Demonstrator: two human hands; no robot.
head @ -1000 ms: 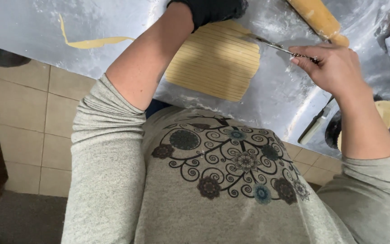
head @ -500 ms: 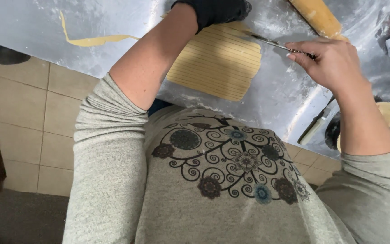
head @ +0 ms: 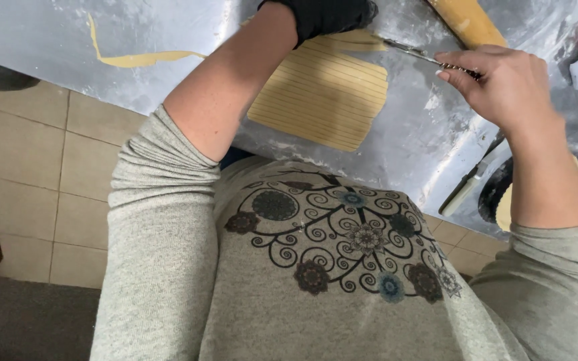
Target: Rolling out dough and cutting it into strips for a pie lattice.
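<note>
Gloved left hand [head: 326, 15] presses flat on the dough [head: 322, 97]; right hand [head: 503, 83] pinches a knife [head: 413, 52] on the bench [head: 168, 33].

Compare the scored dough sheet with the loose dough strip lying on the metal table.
The dough sheet is a broad slab marked with parallel lines; the dough strip is one thin, curved ribbon. The sheet lies under the gloved left hand; the strip lies apart, untouched. Both are pale yellow, flat on the floured table.

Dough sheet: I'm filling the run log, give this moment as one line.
left hand gloved, on dough sheet | right hand holds thin metal tool | strips scored | rolling pin beside
</note>
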